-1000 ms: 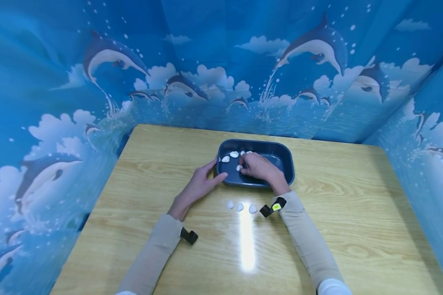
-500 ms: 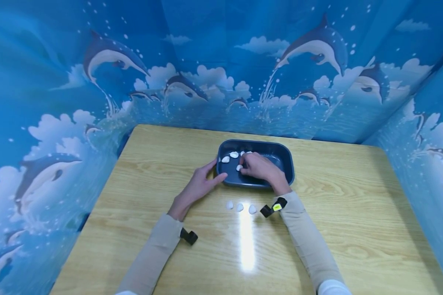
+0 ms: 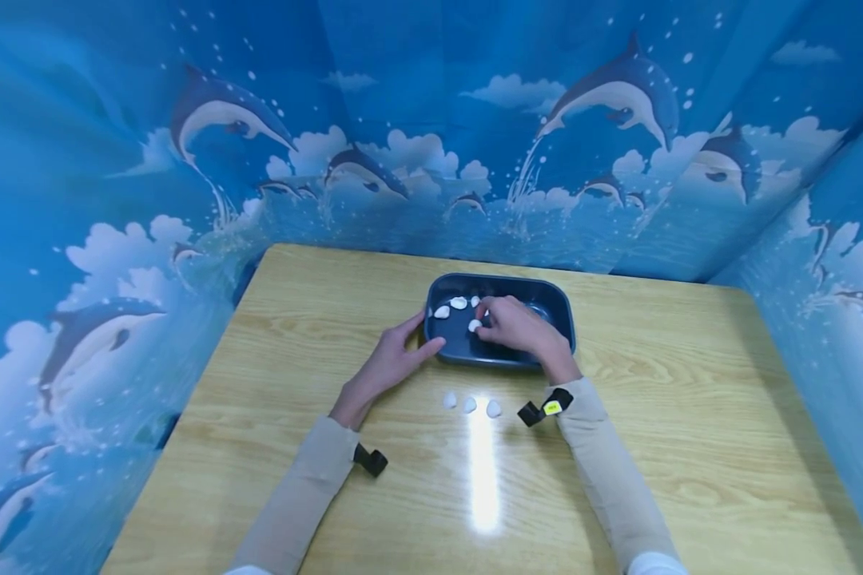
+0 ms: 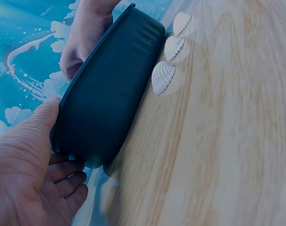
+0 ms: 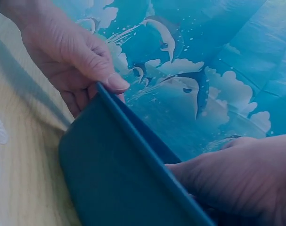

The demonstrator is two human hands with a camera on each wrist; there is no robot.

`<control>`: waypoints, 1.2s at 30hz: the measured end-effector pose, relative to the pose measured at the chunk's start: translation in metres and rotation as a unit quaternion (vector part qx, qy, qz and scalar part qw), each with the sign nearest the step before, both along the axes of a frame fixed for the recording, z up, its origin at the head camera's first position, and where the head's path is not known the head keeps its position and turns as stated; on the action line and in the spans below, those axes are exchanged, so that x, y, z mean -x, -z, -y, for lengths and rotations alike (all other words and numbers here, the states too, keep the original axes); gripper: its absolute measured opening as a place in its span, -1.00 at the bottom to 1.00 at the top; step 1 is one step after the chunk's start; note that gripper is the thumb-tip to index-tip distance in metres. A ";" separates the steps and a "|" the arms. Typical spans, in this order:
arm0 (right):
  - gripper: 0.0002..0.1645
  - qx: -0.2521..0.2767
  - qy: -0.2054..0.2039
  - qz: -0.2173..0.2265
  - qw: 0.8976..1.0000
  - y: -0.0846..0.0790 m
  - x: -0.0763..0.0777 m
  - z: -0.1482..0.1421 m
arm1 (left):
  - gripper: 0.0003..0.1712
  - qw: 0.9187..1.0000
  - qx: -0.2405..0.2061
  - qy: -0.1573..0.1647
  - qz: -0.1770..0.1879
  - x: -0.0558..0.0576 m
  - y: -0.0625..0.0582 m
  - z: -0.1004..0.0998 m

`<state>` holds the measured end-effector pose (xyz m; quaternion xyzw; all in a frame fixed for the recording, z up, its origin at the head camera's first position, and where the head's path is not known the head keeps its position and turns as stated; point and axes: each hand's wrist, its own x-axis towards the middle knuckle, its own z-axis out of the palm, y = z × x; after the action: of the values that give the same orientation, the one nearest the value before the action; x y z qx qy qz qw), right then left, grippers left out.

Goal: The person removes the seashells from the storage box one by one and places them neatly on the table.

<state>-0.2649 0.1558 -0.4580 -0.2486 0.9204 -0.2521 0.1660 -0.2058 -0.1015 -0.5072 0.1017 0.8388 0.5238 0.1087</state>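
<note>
A dark blue rectangular basin (image 3: 499, 361) stands on the table in the head view. My left hand (image 3: 391, 357) rests against its left end, thumb at the rim and the other fingers beside the outer wall. My right hand (image 3: 521, 329) reaches inside and pinches a white seashell (image 3: 474, 326) between thumb and fingers. Other white shells lie in the basin, among them one shell near the left wall (image 3: 442, 312) and one farther back (image 3: 459, 303). The right fingertips are hidden behind the basin wall in both wrist views.
Three ribbed white shells lie in a row on the wooden table (image 3: 316, 319) in front of the basin, among them the middle shell (image 3: 471, 405). A dolphin-print curtain (image 3: 417, 120) hangs behind and beside the table.
My right hand has shifted slightly right inside the basin, and the pinched shell has moved with it. The left hand stays at the basin's left end.
</note>
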 end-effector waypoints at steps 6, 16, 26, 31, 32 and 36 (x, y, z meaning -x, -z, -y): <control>-0.77 0.015 0.016 0.002 1.000 -0.011 -0.009 -0.009 | -0.10 1.000 0.004 -0.006 0.000 0.000 0.000 -0.001; -0.74 0.012 0.017 -0.033 0.999 -0.025 -0.030 -0.020 | -0.08 1.000 -0.001 -0.001 -0.004 0.001 0.002 0.001; -0.78 0.015 0.011 -0.060 0.998 -0.032 -0.056 -0.030 | -0.10 1.000 0.002 0.005 -0.014 0.001 0.002 0.001; -0.81 0.034 0.002 -0.055 0.998 -0.032 -0.067 -0.038 | -0.09 1.000 -0.002 0.011 -0.012 0.001 0.002 0.002; -0.82 0.037 0.001 -0.052 0.998 -0.033 -0.070 -0.039 | -0.09 1.000 -0.003 0.013 -0.012 0.002 0.002 0.003; -0.82 0.040 0.000 -0.039 0.998 -0.031 -0.081 -0.045 | -0.09 1.000 -0.006 0.018 -0.013 0.001 0.003 0.004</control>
<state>-0.1841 0.2010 -0.4267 -0.2651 0.9153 -0.2784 0.1201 -0.2072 -0.1054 -0.5098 0.1243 0.8349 0.5256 0.1061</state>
